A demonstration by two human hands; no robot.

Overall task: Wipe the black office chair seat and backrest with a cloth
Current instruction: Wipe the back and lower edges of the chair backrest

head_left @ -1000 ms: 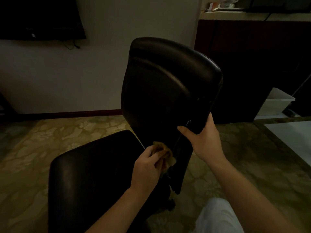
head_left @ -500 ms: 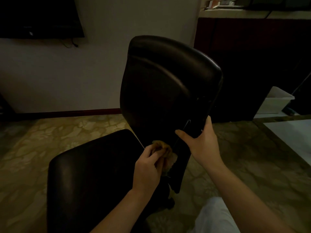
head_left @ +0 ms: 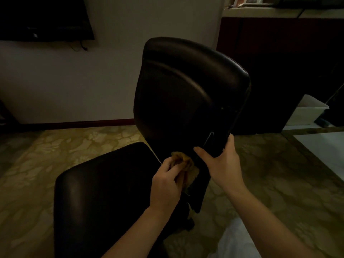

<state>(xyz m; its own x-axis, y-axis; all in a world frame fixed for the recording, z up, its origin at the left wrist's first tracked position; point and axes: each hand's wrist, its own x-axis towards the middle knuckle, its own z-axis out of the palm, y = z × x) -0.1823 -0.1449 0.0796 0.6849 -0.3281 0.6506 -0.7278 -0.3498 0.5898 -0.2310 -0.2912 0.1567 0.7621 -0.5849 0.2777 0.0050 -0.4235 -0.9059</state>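
A black office chair stands in the middle of the view, its backrest (head_left: 188, 94) upright and its seat (head_left: 104, 192) spreading to the lower left. My left hand (head_left: 167, 181) grips a crumpled yellowish cloth (head_left: 186, 162) and presses it against the bottom of the backrest, just above the seat's rear edge. My right hand (head_left: 221, 164) holds the backrest's lower right edge, thumb on the front face and fingers wrapped behind it.
Patterned carpet (head_left: 65, 146) surrounds the chair. A white wall with a dark screen (head_left: 44, 17) lies behind. A dark cabinet (head_left: 279, 71) stands at the right, with a white bin (head_left: 307, 110) beside it. My pale trouser leg (head_left: 236, 241) shows at the bottom.
My left hand with the cloth has crept slightly upward along the base of the backrest. My right hand keeps its grip on the edge.
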